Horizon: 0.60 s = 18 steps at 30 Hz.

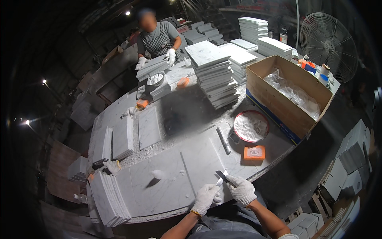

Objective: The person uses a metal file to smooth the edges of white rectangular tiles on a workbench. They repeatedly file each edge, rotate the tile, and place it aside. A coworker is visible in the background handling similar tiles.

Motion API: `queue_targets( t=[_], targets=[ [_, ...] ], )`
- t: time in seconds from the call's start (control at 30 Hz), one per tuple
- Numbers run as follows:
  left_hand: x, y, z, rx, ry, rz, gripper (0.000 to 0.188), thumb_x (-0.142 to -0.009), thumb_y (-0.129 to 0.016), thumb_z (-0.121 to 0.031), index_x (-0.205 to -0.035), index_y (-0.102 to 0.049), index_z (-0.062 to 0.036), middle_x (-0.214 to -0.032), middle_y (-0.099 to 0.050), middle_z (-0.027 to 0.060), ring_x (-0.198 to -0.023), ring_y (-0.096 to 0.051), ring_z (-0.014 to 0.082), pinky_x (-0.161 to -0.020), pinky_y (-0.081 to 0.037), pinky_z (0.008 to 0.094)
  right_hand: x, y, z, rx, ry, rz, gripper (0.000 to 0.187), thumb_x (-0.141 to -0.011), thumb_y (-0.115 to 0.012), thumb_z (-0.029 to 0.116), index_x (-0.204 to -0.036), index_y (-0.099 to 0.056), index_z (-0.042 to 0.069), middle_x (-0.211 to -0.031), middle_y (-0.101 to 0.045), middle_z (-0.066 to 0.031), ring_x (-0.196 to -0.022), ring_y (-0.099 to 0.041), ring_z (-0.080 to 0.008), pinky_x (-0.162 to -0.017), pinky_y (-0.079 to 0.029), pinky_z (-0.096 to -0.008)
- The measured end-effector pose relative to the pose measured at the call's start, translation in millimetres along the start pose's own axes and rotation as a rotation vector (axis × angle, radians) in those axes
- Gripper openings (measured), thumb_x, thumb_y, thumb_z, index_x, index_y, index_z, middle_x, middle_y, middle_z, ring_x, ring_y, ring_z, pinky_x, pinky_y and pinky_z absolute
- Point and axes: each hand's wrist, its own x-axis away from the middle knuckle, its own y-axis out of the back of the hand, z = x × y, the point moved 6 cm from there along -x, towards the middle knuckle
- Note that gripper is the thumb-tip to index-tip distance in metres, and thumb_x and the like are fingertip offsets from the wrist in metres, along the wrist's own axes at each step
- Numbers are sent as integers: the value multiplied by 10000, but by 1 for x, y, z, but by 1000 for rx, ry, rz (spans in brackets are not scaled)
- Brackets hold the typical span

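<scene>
My two white-gloved hands meet over the near edge of a marble slab [171, 179]. My right hand [242, 190] grips a small dark flat scraper [221, 175]. My left hand [205, 198] pinches a thin pale blade [219, 183] that crosses the scraper; the two tools touch. A small white lump of paste [158, 174] sits on the slab to the left of my hands. A red bowl of white paste [250, 126] and an orange block [254, 153] lie beyond my right hand.
A tall stack of marble tiles [213, 73] stands mid-table beside an open cardboard box [278, 107]. More tiles lean at the table's left edge [108, 195]. A metal bar [223, 140] lies near the bowl. Across the table a person in white gloves holds tiles [153, 66]. A fan [328, 46] stands far right.
</scene>
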Motion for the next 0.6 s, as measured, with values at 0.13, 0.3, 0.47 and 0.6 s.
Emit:
queue_targets(
  t=[0.13,0.3,0.47,0.6],
  targets=[
    [5,-7,-9,18,4,18,220,-1054,-498,-161,-860,-520,-59,-693,-441,-39,-552,-426,61,-519,-392,241,3,-1,7,-31,21,-20,327,-962,-589,250,-1274,-683,278,-1039,-719,-124,-956,-693,-338,-804,-549,-396],
    [3,-6,-6,42,5,35,217,-1056,-498,-161,-869,-520,-53,-701,-448,-36,-551,-428,63,-514,-390,243,2,-2,7,22,32,-30,321,-963,-588,259,-1268,-685,278,-1039,-717,-126,-968,-692,-329,-810,-546,-392],
    [-4,2,4,25,-16,5,195,-1048,-538,-177,-970,-571,-1,-749,-527,4,-558,-511,93,-518,-462,256,6,-10,3,-70,4,23,328,-969,-617,264,-1286,-685,214,-1068,-739,-111,-988,-711,-261,-847,-537,-346],
    [-8,11,14,-67,-5,-100,258,-1035,-585,-224,-1064,-593,32,-827,-608,60,-605,-619,140,-564,-557,292,12,-20,5,-172,14,112,318,-968,-652,234,-1276,-705,171,-1083,-749,-100,-992,-721,-263,-856,-561,-328]
  ],
)
